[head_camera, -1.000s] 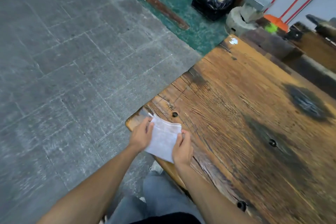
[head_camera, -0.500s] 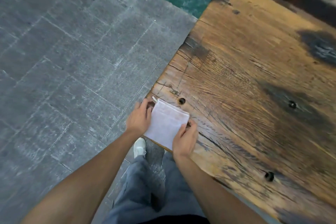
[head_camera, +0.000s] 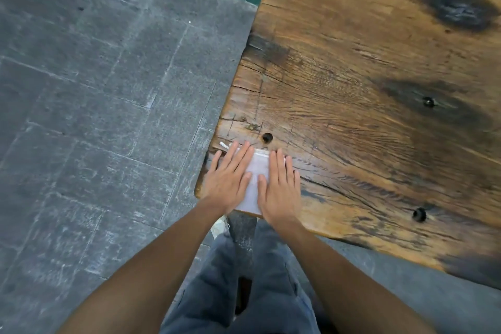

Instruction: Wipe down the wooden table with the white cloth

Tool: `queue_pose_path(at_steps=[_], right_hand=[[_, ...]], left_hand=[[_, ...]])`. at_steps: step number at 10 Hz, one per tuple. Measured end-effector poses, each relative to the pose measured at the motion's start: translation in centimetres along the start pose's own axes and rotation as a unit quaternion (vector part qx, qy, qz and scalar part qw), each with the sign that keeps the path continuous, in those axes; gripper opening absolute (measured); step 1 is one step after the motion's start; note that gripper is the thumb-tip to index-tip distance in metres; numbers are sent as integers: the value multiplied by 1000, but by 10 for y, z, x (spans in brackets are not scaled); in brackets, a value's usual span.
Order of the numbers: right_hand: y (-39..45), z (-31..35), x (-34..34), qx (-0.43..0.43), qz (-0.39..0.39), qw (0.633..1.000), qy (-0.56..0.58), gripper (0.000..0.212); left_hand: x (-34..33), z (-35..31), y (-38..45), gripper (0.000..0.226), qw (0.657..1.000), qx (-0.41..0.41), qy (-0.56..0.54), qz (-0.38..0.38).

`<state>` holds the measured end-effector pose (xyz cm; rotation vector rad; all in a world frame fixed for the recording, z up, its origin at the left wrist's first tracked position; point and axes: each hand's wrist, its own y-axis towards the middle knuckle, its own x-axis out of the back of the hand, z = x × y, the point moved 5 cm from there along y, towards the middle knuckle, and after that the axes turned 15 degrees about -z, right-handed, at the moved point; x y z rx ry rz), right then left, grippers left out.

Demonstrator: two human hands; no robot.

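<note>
Both hands lie flat, fingers straight: left hand and right hand press the folded cloth onto the bench at its near corner. Light, soft and limp, it should slide best under spread palms, not pinched

- White cloth lies folded flat on near-left corner of wooden table.
- Left hand and right hand press on cloth, fingers straight, side by side.
- Dark round hole just beyond cloth.
- Grey stone floor left of table.
</note>
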<state>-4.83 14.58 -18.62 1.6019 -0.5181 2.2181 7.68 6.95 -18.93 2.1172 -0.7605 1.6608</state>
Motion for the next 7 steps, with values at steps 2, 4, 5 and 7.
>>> queue_pose_path(at_steps=[2, 4, 5, 7], right_hand=[[2, 2, -2, -15, 10, 1000, -13, 63], [6, -11, 46, -139, -34, 987, 78, 61], [17, -16, 92, -143, -80, 982, 92, 59], [30, -42, 214, -161, -242, 953, 87, 61]], left_hand=[[-2, 2, 3, 64, 997, -34, 63, 0], [52, 15, 10, 69, 1000, -18, 21, 0], [90, 6, 32, 64, 999, -32, 8, -23], [171, -69, 81, 64, 988, -111, -8, -110]])
